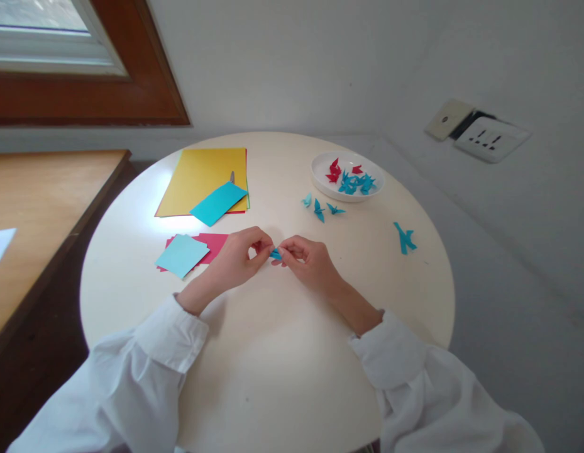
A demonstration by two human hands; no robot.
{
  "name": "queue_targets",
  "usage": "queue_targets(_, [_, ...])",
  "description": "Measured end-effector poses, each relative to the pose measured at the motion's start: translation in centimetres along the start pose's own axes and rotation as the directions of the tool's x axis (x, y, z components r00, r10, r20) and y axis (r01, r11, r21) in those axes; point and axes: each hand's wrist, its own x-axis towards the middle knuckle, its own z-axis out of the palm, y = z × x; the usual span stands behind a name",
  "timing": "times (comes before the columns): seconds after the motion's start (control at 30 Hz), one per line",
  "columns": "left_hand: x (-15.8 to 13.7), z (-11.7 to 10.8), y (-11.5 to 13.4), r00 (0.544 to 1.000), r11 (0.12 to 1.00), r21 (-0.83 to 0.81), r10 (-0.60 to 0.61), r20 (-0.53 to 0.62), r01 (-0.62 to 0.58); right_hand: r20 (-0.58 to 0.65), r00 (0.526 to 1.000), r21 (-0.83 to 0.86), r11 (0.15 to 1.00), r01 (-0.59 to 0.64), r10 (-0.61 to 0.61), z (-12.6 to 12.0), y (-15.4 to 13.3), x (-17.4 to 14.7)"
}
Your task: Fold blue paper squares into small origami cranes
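Between my hands, above the middle of the round table, is a small folded piece of blue paper (275, 254). My left hand (242, 257) pinches its left side between thumb and forefinger, and my right hand (310, 259) pinches it from the right. The fingers cover most of the paper, so its full shape is hidden. Several light blue paper squares (182, 255) lie with red paper (212, 246) left of my left hand. Just beyond my hands stand three folded paper cranes (319, 210), one of them paler than the others.
A white dish (320, 181) at the back right holds several red and blue cranes (351, 182). Yellow sheets (202, 176) lie at the back left, under a blue rectangle (219, 204) and a partly hidden pointed tool (232, 177). Blue paper strips (405, 239) rest near the right edge of the white table (282, 377).
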Motion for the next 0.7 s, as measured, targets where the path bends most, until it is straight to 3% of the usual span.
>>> queue_targets(0.13, [0.04, 0.1, -0.29, 1.0, 0.998, -0.057, -0.028, 0.001, 0.028, -0.012, 1.0, -0.028, 0.999, 0.018, -0.019, -0.06, -0.03, -0.06])
queue_targets(0.33, [0.43, -0.09, -0.6, 0.991, 0.965, -0.234, -0.099, 0.093, 0.118, -0.031, 0.998, -0.073, 0.996, 0.049, -0.052, -0.09, 0.21, -0.1])
queue_targets(0.7, [0.19, 0.29, -0.32, 0.996, 0.98, -0.179, -0.086, 0.022, 0.088, -0.045, 0.996, -0.115, 0.991, 0.072, -0.077, 0.05, 0.12, -0.06])
